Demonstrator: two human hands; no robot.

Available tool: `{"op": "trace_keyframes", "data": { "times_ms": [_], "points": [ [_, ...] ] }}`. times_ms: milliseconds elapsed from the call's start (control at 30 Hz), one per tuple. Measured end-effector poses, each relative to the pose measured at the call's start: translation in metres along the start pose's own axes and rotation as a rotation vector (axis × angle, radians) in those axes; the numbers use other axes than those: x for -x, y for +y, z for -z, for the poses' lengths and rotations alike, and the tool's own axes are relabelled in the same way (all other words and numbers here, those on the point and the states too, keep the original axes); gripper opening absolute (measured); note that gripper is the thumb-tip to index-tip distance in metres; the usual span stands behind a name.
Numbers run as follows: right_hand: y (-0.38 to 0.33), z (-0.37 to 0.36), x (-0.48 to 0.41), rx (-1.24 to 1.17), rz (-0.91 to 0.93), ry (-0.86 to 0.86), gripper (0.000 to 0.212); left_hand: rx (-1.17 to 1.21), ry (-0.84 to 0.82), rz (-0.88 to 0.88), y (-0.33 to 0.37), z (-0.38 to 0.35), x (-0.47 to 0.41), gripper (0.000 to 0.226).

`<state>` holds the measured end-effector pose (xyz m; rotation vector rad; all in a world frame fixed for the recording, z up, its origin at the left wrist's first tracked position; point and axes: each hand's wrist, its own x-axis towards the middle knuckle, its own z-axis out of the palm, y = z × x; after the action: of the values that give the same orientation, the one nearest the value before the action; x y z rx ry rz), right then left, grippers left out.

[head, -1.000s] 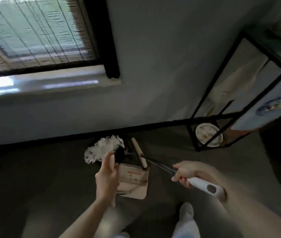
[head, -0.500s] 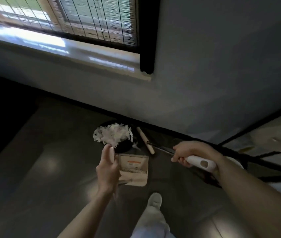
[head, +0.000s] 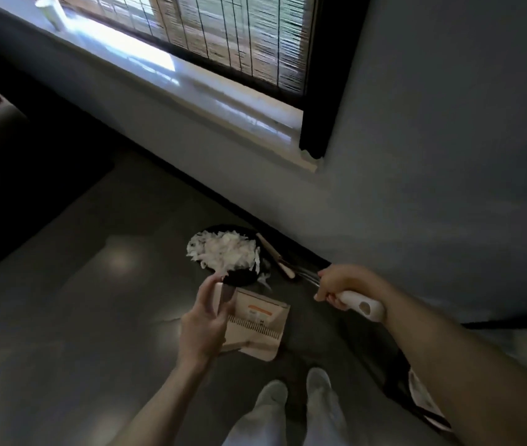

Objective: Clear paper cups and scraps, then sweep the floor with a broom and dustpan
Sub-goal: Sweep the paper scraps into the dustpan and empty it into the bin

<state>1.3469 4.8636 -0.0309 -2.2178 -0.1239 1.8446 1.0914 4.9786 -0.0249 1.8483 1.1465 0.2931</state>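
I see a dark grey floor (head: 78,317) below a window blind (head: 255,33). The left hand (head: 204,323) curls round the pale handle of the dustpan (head: 259,323), a beige thing with comb teeth and an orange label. Just beyond its fingertips, white paper scraps (head: 226,252) lie heaped on something dark and round. To the right, the right hand (head: 342,284) grips the broom (head: 360,305) by its white handle.

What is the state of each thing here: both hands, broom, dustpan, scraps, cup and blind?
Broom: tilted, head down near the wall.
Dustpan: in front of the feet.
Left hand: holds the dustpan's handle.
Right hand: grips the broom's white handle.
Paper scraps: heaped on a black surface.
Paper cup: upright on the windowsill.
Blind: lowered.
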Motion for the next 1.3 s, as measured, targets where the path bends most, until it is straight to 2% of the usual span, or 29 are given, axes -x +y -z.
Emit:
{"op": "trace_keyframes", "data": {
  "times_ms": [167, 267, 333, 433, 633, 800, 933, 1033, 1100, 1200, 1300],
  "points": [
    [0.020, -0.028, -0.014, 0.252, 0.024, -0.066, 0.050, -0.090, 0.075, 0.033, -0.001, -0.006, -0.002, 0.043],
    [0.049, -0.038, -0.002, 0.233, -0.051, -0.114, 0.046, -0.114, 0.085, 0.038, 0.005, -0.012, -0.008, 0.046],
    [0.067, -0.038, 0.011, 0.229, -0.064, -0.119, 0.054, -0.109, 0.093, 0.056, 0.005, -0.012, -0.010, 0.047],
    [0.085, -0.030, 0.028, 0.114, -0.092, -0.117, 0.061, -0.089, 0.073, 0.059, 0.009, -0.015, 0.000, 0.048],
    [0.095, 0.019, 0.064, -0.227, -0.188, -0.239, 0.036, -0.005, 0.013, 0.062, 0.015, -0.019, 0.014, 0.049],
    [0.093, 0.022, 0.089, -0.168, -0.169, -0.197, 0.036, -0.036, -0.007, 0.033, 0.006, -0.009, 0.028, 0.045],
    [0.078, 0.022, 0.081, -0.084, -0.161, -0.122, 0.052, -0.045, 0.004, 0.040, -0.004, -0.008, 0.030, 0.044],
    [0.068, 0.005, 0.061, 0.187, -0.109, -0.108, 0.035, -0.066, 0.058, 0.040, -0.015, -0.005, 0.027, 0.041],
    [0.072, -0.019, 0.049, 0.327, -0.047, -0.089, 0.048, -0.052, 0.078, 0.032, -0.024, -0.006, 0.026, 0.041],
    [0.084, -0.060, 0.045, 0.300, -0.050, -0.147, 0.071, -0.026, 0.069, -0.003, -0.026, -0.008, 0.022, 0.042],
    [0.095, -0.097, 0.063, 0.371, -0.030, -0.155, 0.077, 0.058, 0.032, -0.019, -0.021, -0.005, 0.024, 0.042]
  ]
}}
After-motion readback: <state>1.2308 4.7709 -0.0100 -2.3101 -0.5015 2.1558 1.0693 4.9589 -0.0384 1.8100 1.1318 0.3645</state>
